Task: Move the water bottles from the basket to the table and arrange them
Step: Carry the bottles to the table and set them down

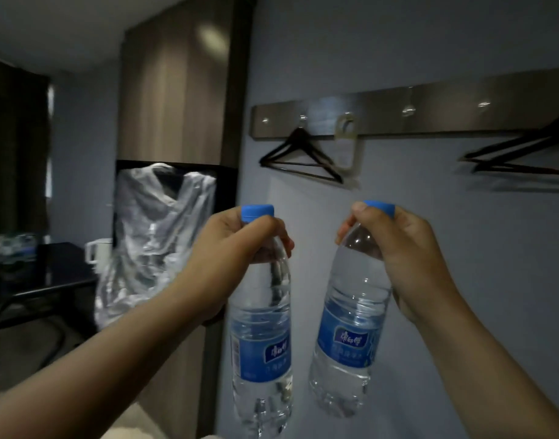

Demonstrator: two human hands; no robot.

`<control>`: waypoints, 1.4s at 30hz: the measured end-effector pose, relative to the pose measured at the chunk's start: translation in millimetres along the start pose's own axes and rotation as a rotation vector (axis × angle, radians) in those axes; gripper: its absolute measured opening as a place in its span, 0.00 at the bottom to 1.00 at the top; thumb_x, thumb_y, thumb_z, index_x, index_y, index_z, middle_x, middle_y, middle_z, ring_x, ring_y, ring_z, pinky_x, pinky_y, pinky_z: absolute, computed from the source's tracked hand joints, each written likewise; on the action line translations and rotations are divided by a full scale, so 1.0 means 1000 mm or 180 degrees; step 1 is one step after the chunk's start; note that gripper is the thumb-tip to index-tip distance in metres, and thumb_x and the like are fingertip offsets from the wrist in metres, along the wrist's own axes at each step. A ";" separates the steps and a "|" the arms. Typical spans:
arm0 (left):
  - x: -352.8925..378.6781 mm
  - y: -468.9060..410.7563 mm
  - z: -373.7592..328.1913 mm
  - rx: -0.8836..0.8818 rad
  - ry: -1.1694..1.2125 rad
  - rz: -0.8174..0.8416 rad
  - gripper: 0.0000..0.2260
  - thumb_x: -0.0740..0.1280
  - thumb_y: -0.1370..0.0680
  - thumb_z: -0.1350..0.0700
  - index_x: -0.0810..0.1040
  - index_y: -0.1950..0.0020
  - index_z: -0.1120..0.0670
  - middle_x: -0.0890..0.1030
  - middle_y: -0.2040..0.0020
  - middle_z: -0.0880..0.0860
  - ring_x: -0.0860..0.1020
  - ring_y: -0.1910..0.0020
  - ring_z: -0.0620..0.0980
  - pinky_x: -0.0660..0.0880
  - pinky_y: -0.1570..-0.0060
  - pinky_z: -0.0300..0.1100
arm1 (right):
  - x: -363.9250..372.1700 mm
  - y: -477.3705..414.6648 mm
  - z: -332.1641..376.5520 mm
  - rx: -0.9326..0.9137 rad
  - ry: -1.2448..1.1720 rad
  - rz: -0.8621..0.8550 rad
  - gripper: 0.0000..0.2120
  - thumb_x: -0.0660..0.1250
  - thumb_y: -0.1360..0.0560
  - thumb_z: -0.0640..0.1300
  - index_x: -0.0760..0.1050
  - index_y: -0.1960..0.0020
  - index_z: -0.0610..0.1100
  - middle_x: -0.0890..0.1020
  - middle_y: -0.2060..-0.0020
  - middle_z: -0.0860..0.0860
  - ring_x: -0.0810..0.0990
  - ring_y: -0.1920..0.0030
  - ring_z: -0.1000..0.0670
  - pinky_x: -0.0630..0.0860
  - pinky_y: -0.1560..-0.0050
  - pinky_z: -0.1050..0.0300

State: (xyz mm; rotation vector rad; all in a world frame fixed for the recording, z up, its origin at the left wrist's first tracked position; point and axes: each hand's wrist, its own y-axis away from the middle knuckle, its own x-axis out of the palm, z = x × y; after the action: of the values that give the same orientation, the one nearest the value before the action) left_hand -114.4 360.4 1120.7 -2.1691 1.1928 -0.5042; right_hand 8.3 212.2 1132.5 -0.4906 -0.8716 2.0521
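Observation:
Two clear water bottles with blue caps and blue labels hang in the air in front of a pale wall. My left hand (pixel 230 258) grips the neck of the left bottle (pixel 262 337), which hangs upright. My right hand (pixel 408 258) grips the neck of the right bottle (pixel 351 331), which tilts with its base toward the left. The bottles are a little apart. A dark table (pixel 59 274) stands far off at the left, with several more bottles (pixel 15 247) on its far end. No basket is in view.
A metal hook rail (pixel 398 114) on the wall carries black hangers (pixel 300 158) and a door tag. A plastic-wrapped garment (pixel 154 236) hangs in a dark wardrobe niche at the left. A white kettle (pixel 97 250) sits on the table.

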 end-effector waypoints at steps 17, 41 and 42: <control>-0.243 0.041 -0.012 -0.0145 -0.1053 -0.1208 0.07 0.64 0.24 0.61 0.79 0.61 0.58 0.84 0.65 0.53 0.83 0.64 0.46 0.78 0.62 0.32 | 0.277 -0.037 -0.061 0.0168 -0.1209 0.1123 0.09 0.66 0.24 0.46 0.79 0.60 0.42 0.84 0.66 0.48 0.83 0.64 0.53 0.78 0.59 0.65; -0.488 -0.044 0.082 -0.0222 -0.2171 -0.2045 0.05 0.66 0.24 0.58 0.78 0.57 0.59 0.83 0.63 0.53 0.82 0.63 0.50 0.80 0.61 0.39 | 0.559 -0.161 -0.215 -0.0040 -0.1608 0.1962 0.16 0.66 0.31 0.58 0.79 0.56 0.45 0.85 0.63 0.49 0.85 0.60 0.51 0.81 0.53 0.57; -0.500 -0.046 0.087 -0.0226 -0.2166 -0.2083 0.05 0.66 0.24 0.58 0.78 0.57 0.58 0.83 0.64 0.52 0.82 0.63 0.49 0.80 0.62 0.38 | 0.573 -0.163 -0.220 -0.0029 -0.1610 0.1975 0.16 0.67 0.30 0.57 0.79 0.56 0.44 0.85 0.63 0.49 0.85 0.60 0.52 0.80 0.54 0.59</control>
State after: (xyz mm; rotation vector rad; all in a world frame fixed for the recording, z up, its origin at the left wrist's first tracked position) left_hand -296.2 833.8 1067.5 -2.4670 0.1305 0.0489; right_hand -99.3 836.1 1084.2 -0.2601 -1.1168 2.8168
